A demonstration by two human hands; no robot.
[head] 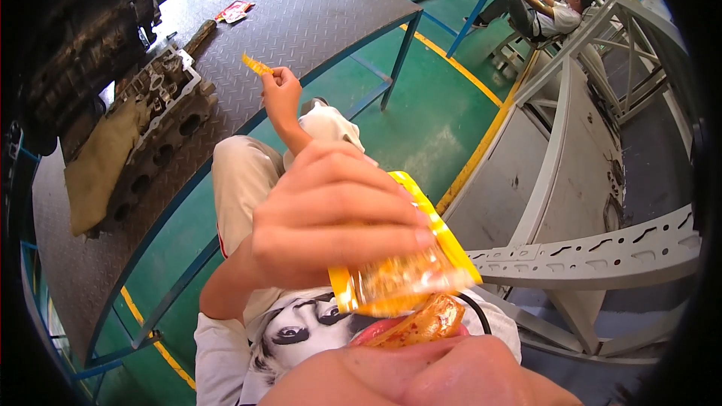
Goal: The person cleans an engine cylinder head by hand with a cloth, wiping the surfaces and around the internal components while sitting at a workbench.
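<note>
My left hand (338,208) grips a yellow snack packet (406,276) with a clear window, held close to my mouth. From the packet's lower edge a glossy, reddish-brown piece of food (434,318) with red flecks reaches between my lips. The thumb of this hand is hidden behind the fingers. Farther out, my right hand (282,93) pinches a narrow torn yellow strip (256,65) of packaging between thumb and fingers, over the edge of the metal table. Its forearm disappears behind my left hand.
A metal cylinder head (169,107) lies on the tread-plate table (333,5), a tan cloth (107,163) draped over it. Near it are a wooden handle (200,36) and a red wrapper (234,11). A large engine (79,51) looms left. White frames (553,169) stand right; a seated person (547,14) is beyond.
</note>
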